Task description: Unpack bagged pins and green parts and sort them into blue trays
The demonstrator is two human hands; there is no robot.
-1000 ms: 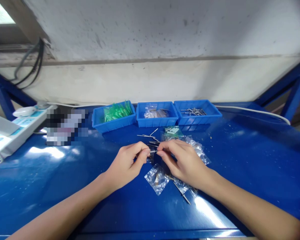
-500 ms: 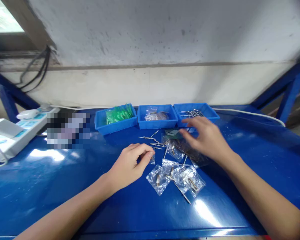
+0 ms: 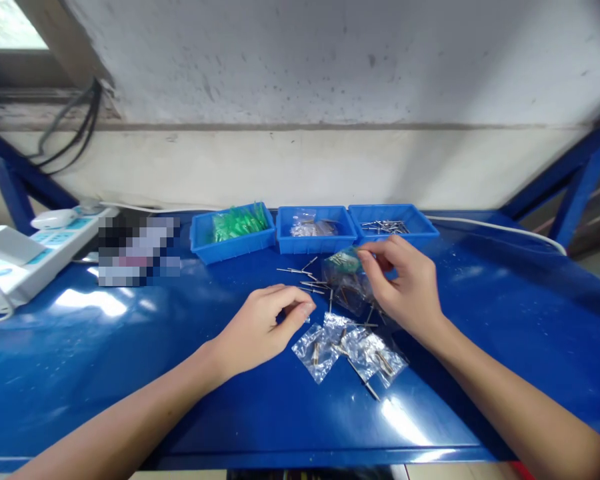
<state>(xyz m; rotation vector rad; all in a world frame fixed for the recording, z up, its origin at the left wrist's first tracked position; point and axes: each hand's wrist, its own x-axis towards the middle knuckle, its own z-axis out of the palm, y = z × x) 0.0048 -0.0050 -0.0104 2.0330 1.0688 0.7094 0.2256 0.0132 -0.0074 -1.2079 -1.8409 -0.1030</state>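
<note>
My left hand (image 3: 267,327) is closed in a pinch above the blue tabletop, and a sliver of a small clear plastic bag shows under its fingertips. Thumb and forefinger of my right hand (image 3: 405,283) pinch the edge of a green-tinted plastic bag (image 3: 344,261) with thin metal pieces in it. Beneath that lie more clear bags, partly covered by the right hand. Nearer to me are several clear bags (image 3: 316,353) holding small brownish metal pins. Loose pop rivets (image 3: 313,285) are scattered between the hands, and one long rivet (image 3: 365,381) lies at the front.
Three blue bins stand along the wall: one with green bags (image 3: 237,223), a middle one with clear bags (image 3: 313,228), and a right one with loose rivets (image 3: 385,227). A white power strip (image 3: 45,257), a pixelated patch and cables occupy the left side.
My right hand has come down and closed on the green-tinted bag, which now sits raised at its fingertips. My left hand has stayed pinched, shifting slightly right.
</note>
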